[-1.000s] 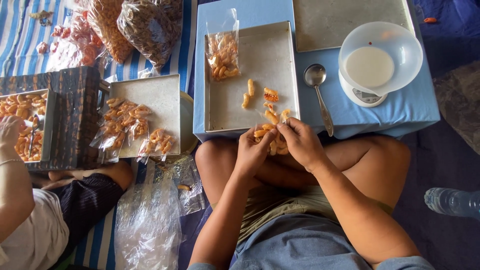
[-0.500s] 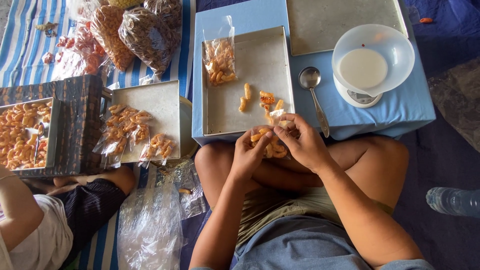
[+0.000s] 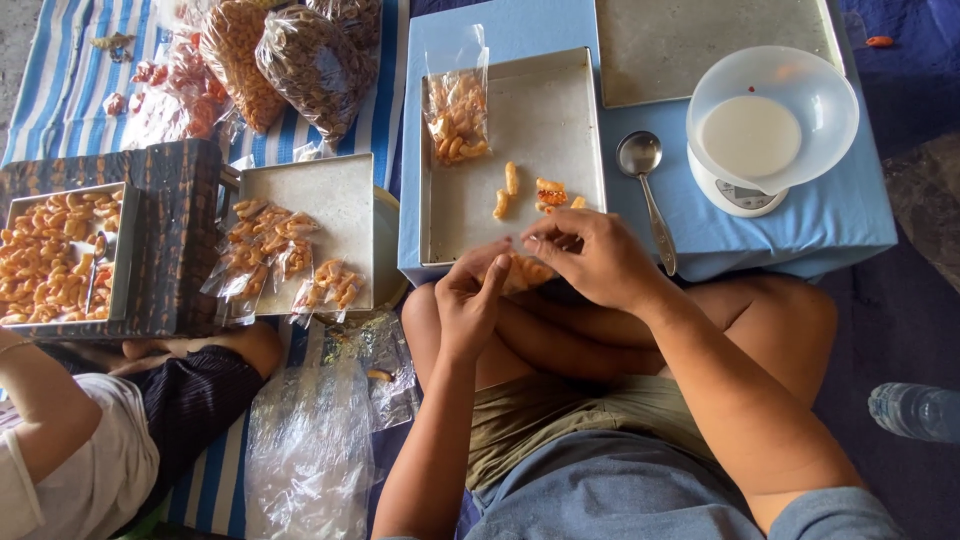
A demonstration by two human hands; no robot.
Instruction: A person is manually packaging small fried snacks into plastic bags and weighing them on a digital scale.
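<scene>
While 2 bare hands met at the near edge of a metal tray (image 3: 560,110), the left hand (image 3: 468,300) and right hand (image 3: 595,262) pinched shut on a small clear bag of orange snacks (image 3: 520,272), held just over the person's crossed legs, probably so spills stayed close. About 4 loose snacks (image 3: 530,192) lay on the tray beside 1 filled bag (image 3: 458,105). 1 spoon (image 3: 645,180) and 1 white bowl (image 3: 772,115) on a scale stood to the right; a second tray (image 3: 335,200) held several packed bags
</scene>
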